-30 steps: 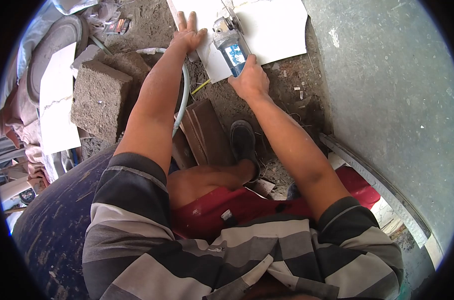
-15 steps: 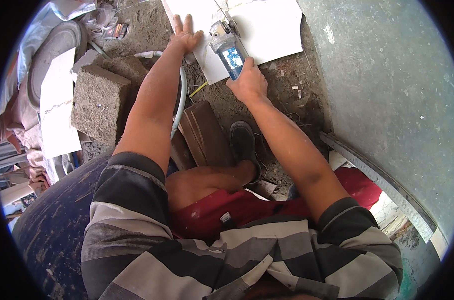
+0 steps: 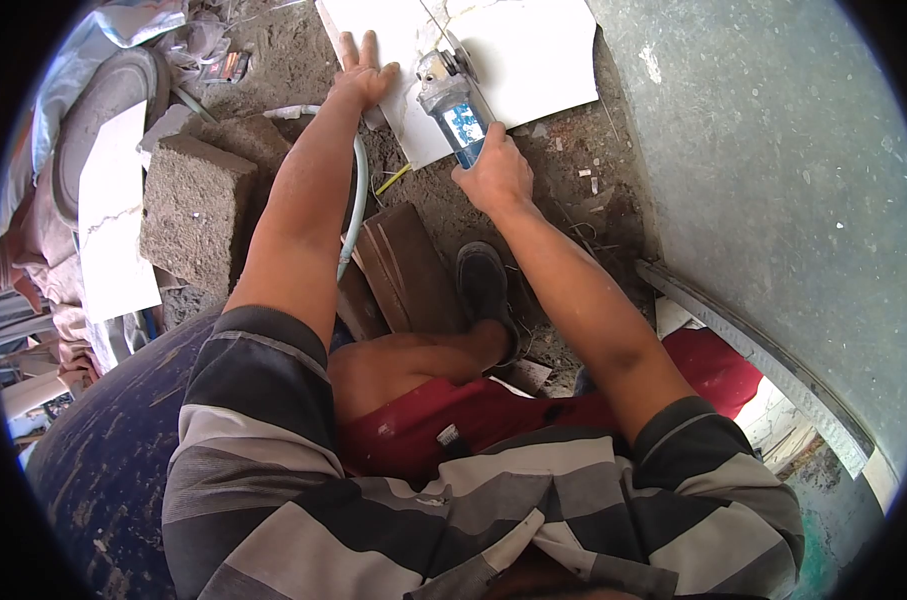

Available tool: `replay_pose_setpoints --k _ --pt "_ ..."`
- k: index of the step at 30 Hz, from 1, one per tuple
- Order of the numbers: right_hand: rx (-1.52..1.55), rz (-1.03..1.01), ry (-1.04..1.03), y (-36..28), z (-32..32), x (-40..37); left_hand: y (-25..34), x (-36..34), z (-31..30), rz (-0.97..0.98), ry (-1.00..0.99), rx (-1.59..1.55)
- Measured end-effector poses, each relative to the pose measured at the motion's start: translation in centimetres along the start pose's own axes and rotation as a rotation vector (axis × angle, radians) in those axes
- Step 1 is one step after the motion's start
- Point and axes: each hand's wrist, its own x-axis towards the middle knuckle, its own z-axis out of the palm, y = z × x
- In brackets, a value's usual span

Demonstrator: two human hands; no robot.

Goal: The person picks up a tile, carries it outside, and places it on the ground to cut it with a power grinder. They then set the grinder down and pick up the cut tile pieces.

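A white tile [image 3: 533, 70] with a faint vein pattern lies on the sandy ground at the top of the head view. My left hand [image 3: 365, 80] rests on its left side, fingers spread and pointing away from me. My right hand [image 3: 497, 172] is wrapped round the rear body of a blue and grey angle grinder [image 3: 460, 115]. The grinder's disc [image 3: 464, 58] stands on edge at the tile's surface, where a dark line runs on beyond it towards the top edge. The grinder's rear end is hidden in my palm.
Rough concrete blocks [image 3: 195, 210] and a pale hose [image 3: 359, 190] are left of my feet. Another white tile piece [image 3: 113, 220] leans by a round basin [image 3: 123, 90]. Brown tiles [image 3: 408, 265] lie near my shoe [image 3: 484, 285]. A grey metal sheet [image 3: 773, 170] rises on the right.
The grinder and my right hand have shifted very slightly towards me relative to the tile. My left hand keeps its place on the tile; the whole view has drifted a little.
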Motion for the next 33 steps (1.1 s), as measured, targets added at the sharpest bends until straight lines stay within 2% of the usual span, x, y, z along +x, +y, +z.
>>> replay_pose_setpoints --k 23,28,33 --pt "0.003 0.002 0.067 1.2 0.8 -1.3 -0.1 0.1 0.1 -0.016 0.013 -0.006" --pt "0.000 0.003 0.082 1.5 0.8 -1.5 -0.4 0.4 0.2 0.038 0.013 0.023" --pt "-0.022 0.009 0.057 1.4 0.5 -2.0 0.4 -0.4 -0.7 -0.020 -0.031 -0.005"
